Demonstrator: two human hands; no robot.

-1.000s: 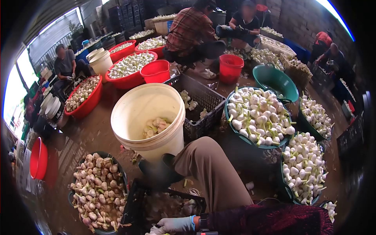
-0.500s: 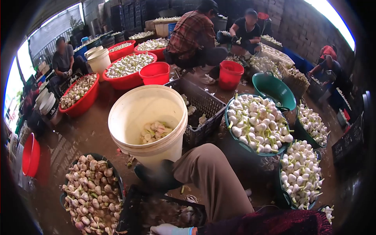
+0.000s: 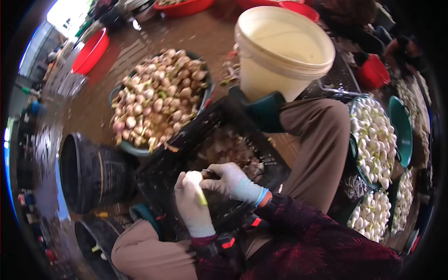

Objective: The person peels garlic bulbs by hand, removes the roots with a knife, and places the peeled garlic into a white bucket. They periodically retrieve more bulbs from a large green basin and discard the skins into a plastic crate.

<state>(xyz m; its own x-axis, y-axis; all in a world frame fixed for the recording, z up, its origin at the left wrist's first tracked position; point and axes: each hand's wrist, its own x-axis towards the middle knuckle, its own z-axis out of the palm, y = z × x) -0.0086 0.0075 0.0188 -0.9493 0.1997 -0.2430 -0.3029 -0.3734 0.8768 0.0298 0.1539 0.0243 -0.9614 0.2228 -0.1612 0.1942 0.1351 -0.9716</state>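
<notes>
My left hand (image 3: pixel 192 212), in a pale work glove, is closed around a peeled white garlic bulb (image 3: pixel 192 178) whose green stem points down over the palm. My right hand (image 3: pixel 232 182), gloved with a blue cuff, is pinched up against the bulb's right side. A dark sliver shows between its fingers, too small to name. Below both hands is a black plastic crate (image 3: pixel 275 163) with dry garlic skins (image 3: pixel 228 148) inside. Just beyond it, unpeeled brownish garlic bulbs (image 3: pixel 158 95) are heaped in a green tub (image 3: pixel 135 150).
A large cream bucket (image 3: pixel 266 77) stands past my bent knee. Black buckets (image 3: pixel 95 175) sit to my left. At right are tubs of white garlic (image 3: pixel 372 140) and a green basin (image 3: pixel 400 133). A red basin (image 3: pixel 92 52) lies far left; wet floor spreads there.
My view has swung down and left. Both hands now show together over the crate with a garlic bulb; before, only one gloved hand showed at the bottom edge.
</notes>
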